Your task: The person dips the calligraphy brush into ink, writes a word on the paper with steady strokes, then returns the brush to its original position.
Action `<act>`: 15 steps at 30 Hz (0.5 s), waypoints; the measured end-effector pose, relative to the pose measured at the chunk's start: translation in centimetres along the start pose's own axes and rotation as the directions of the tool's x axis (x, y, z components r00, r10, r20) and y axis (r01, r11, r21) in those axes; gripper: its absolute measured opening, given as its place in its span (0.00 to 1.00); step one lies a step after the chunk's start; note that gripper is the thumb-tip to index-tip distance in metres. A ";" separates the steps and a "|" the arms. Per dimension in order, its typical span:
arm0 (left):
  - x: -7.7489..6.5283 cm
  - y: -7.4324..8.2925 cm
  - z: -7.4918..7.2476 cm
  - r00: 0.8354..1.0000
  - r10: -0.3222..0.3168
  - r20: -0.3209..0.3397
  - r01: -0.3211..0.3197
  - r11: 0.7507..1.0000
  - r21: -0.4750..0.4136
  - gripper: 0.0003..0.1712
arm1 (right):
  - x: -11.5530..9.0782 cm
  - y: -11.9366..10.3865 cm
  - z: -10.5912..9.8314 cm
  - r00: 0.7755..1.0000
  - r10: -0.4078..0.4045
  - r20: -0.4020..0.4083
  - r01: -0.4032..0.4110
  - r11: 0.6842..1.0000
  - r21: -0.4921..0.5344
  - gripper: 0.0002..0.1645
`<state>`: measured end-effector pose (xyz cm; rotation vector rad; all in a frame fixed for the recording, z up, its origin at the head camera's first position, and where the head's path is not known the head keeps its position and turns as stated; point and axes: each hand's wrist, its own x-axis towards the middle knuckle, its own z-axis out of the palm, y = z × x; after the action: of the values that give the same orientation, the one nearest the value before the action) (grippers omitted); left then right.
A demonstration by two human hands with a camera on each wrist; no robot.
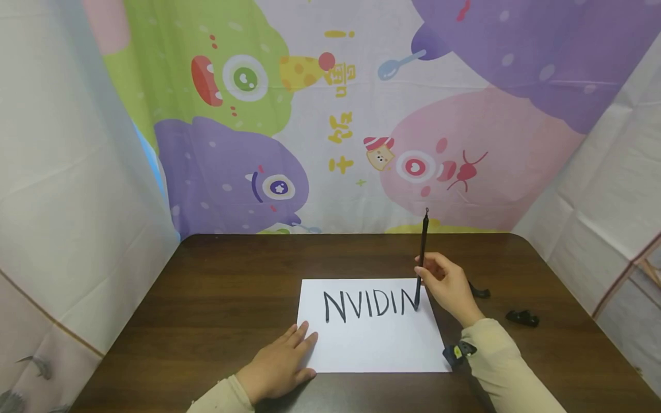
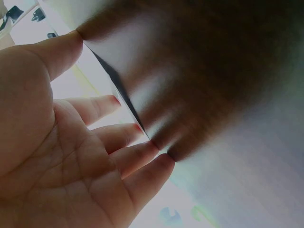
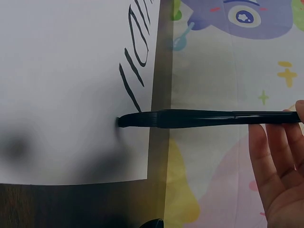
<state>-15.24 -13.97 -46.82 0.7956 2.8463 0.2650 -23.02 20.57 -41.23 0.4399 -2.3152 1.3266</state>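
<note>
A white sheet of paper [image 1: 377, 347] lies on the table with black brushed letters [image 1: 361, 304], "NVIDIN", across its upper half. My right hand [image 1: 450, 289] pinches a black calligraphy brush [image 1: 424, 244] between thumb and fingers. The brush stands nearly upright, its hanging loop at the top, its dark tip [image 3: 128, 120] at the last letter's lower right end. My left hand [image 1: 279, 361] rests with fingers spread on the paper's lower left edge. In the left wrist view its palm and fingers [image 2: 137, 161] show close up, fingertips meeting the surface.
Two small black objects lie right of the paper, a curved one [image 1: 481, 292] partly behind the right wrist and a lumpy one [image 1: 523, 318]. A cartoon-printed curtain [image 1: 341, 201] hangs behind the dark wooden table [image 1: 206, 298]. Pale cloth [image 1: 77, 172] hangs on both sides.
</note>
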 end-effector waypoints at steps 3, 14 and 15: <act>-0.1 0.0 0.0 1.000 0.005 -0.003 -0.005 1.000 0.002 0.39 | 0.0 0.2 0.0 1.000 -0.001 0.000 0.001 1.000 0.007 0.11; -0.1 0.0 -0.2 1.000 0.013 -0.007 -0.013 1.000 -0.006 0.39 | -0.2 0.1 -0.3 1.000 -0.002 0.009 0.002 1.000 -0.022 0.12; -0.1 0.0 -0.2 1.000 0.013 -0.007 -0.013 1.000 -0.006 0.39 | -0.2 0.0 -0.3 1.000 0.000 0.011 0.001 1.000 -0.024 0.12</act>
<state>-15.19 -14.06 -46.60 0.8134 2.8463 0.2778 -22.78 20.85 -41.26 0.4412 -2.3372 1.2980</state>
